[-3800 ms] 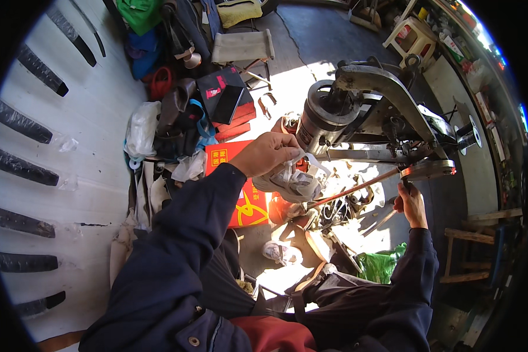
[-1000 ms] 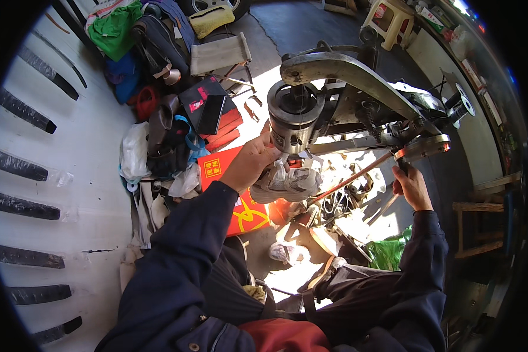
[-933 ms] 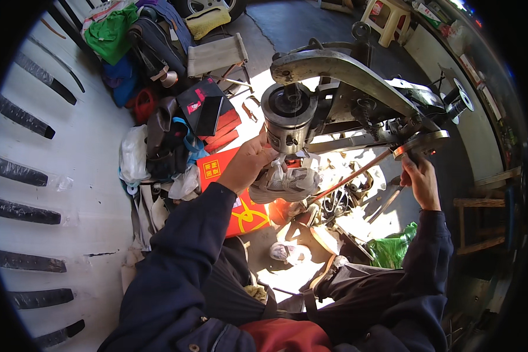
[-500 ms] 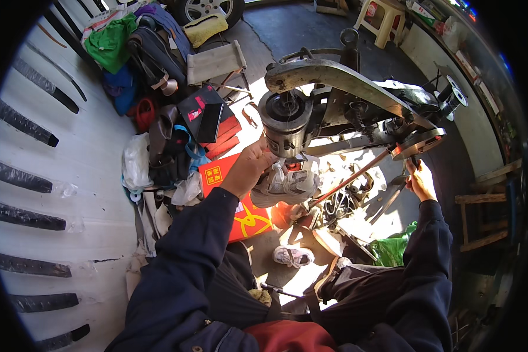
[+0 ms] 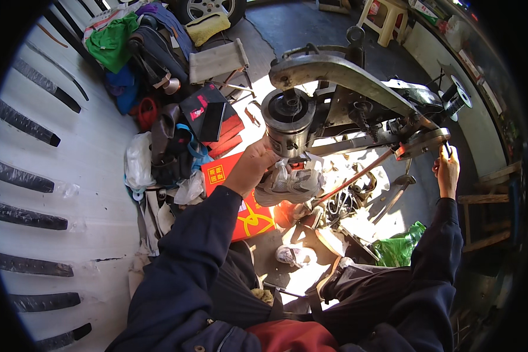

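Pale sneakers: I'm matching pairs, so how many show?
2: one sneaker below the metal cylinder, by the left hand; a second sneaker on the floor, nearer the person. Others may be hidden.

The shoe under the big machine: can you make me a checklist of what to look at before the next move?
1. Shoe below the metal drum: ok.
2. Left hand holding the shoe: ok, its grip is at the shoe's top.
3. Left hand well clear of the drum: not ok, it's right beside it.
4. Right hand on the handle of the wheel: ok.
5. Where the machine meets the shoe: cannot tell, hidden.
6. Tidy floor: not ok, another shoe lies there.
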Tool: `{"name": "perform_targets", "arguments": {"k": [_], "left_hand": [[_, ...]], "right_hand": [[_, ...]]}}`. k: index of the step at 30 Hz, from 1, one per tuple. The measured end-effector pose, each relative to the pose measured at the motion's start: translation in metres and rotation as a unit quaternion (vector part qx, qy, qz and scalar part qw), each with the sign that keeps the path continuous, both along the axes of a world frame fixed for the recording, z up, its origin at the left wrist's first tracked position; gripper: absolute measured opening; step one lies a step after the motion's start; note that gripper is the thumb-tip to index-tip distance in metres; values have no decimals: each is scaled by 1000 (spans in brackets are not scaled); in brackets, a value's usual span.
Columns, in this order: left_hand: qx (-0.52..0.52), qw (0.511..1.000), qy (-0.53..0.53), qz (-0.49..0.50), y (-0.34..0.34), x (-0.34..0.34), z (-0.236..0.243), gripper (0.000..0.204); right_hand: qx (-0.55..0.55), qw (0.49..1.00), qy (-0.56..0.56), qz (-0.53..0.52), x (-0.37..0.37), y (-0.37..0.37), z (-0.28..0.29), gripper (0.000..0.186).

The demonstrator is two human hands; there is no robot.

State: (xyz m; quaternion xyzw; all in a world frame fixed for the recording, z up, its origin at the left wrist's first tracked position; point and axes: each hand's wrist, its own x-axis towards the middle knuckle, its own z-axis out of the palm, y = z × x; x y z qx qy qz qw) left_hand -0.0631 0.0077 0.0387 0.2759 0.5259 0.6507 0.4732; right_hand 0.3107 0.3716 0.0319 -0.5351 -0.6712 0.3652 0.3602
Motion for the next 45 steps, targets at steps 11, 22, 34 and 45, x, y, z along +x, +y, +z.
{"name": "perform_targets", "arguments": {"k": [11,22,34,45], "left_hand": [[-26,998,5,-58,0,-12,-16,23],[-62,998,33,-3,-1,-3,2,23],[-18,999,-5,-28,2,-10,-17,20],[-39,991,129,2,-1,-4,-10,21]], "right_hand": [[-137,957,-83,241,-44,-85,12,34],[-89,995,-44,-32,-3,-3,-21,23],[11,988,26,151,-35,-64,44,24],[-94,980,-162,67,-10,-25,-52,28]]}}
